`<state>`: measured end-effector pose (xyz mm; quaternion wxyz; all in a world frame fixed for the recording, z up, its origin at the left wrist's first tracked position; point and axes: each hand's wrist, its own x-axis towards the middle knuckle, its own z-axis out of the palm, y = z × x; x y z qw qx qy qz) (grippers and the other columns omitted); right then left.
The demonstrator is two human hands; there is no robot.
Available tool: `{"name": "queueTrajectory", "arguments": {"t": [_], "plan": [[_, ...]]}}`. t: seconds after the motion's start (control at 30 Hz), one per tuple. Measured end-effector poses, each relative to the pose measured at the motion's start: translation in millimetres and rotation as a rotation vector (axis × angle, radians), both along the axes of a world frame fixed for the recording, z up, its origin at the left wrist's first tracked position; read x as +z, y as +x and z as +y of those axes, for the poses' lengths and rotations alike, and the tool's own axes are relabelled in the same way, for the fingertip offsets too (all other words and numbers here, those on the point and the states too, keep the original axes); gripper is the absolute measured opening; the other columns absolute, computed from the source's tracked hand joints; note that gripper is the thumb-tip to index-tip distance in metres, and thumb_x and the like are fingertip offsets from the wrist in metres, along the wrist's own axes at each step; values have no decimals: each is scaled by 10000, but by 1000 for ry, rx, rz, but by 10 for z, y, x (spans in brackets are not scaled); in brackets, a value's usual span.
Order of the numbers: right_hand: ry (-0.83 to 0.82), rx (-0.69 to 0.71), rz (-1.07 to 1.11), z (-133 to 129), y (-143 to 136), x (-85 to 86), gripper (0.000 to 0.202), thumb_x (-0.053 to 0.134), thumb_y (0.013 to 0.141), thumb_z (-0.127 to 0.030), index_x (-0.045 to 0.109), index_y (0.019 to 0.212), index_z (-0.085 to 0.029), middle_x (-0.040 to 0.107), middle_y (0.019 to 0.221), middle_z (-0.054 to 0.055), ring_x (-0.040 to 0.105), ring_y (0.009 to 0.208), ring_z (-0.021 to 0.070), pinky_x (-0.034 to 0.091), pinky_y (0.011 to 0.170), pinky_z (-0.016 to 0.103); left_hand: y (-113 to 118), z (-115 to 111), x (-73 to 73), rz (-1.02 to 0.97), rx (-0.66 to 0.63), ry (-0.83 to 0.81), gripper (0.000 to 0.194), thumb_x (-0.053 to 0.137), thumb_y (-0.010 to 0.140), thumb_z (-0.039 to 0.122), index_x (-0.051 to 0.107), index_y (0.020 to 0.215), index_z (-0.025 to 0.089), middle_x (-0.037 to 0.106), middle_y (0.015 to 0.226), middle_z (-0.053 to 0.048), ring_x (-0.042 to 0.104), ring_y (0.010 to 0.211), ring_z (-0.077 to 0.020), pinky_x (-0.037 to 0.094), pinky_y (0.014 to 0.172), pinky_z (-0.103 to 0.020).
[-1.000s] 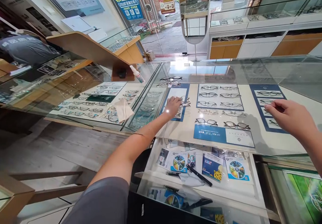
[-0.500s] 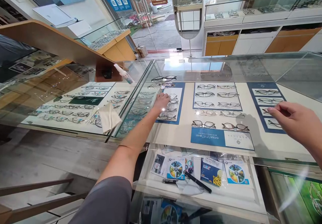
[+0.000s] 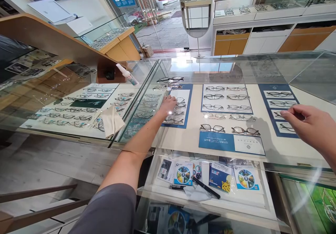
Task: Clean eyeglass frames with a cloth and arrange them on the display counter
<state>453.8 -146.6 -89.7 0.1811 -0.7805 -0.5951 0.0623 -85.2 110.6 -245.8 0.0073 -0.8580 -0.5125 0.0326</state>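
Observation:
My left hand (image 3: 168,106) reaches into the glass display case, over the left edge of a blue-bordered card (image 3: 187,116) with several eyeglasses. Its fingers are bent, and whatever they may grip cannot be made out. A dark-framed pair of glasses (image 3: 170,80) lies beyond it. On the right, my right hand (image 3: 306,122) is raised near a blue card (image 3: 282,116) of glasses, thumb and fingertips curled together. Any small thing between them is too small to tell. Between the hands are more glasses (image 3: 214,96) on a white card and two pairs (image 3: 246,131) above a blue leaflet (image 3: 216,141).
A pulled-out drawer (image 3: 265,195) below holds leaflets and a black pen (image 3: 206,187). Left of my left arm lie a beige cloth (image 3: 112,122) and a spray bottle (image 3: 127,75) on the glass. The case's glass edge (image 3: 135,104) runs beside my left forearm.
The view has shifted slightly, so the room and case appear a little higher. Both hands keep nearly the same pose and place.

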Motion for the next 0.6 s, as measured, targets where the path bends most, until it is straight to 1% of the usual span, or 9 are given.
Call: {"name": "queueTrajectory", "arguments": {"t": [0.1,0.2,0.3,0.47,0.6], "plan": [[9,1,7,5,1,-2,467,522,893,-661,450,654,-267,547,598,28,491,628,245,320,602,369,14,-18,28,6,7,18,291,573,962,208,854,1029,243,697,1283,-163,491,1294,-398,347,1085,-601],[7,-5,12,5,3,0,481,523,886,-679,450,652,-264,541,591,19,484,627,238,318,602,365,22,-53,54,7,6,40,313,546,996,272,855,1031,241,701,1307,-163,489,1308,-412,344,1076,-606],[3,-3,9,3,8,5,484,518,891,-680,455,655,-262,545,598,15,486,629,234,321,608,365,20,-86,65,7,-2,53,321,538,1015,324,848,1002,244,701,1321,-151,493,1312,-404,346,1071,-591],[3,0,0,-6,2,16,479,518,896,-672,453,661,-260,553,615,17,494,639,235,322,620,368,21,-105,92,-10,4,65,318,523,1032,314,821,951,240,717,1298,-138,519,1282,-385,353,1051,-560],[1,1,-1,-16,0,9,484,517,910,-676,452,670,-261,554,624,21,499,652,239,320,624,371,43,-76,178,-41,42,97,312,496,1055,340,780,978,237,711,1319,-128,518,1311,-384,340,1070,-549]]}}
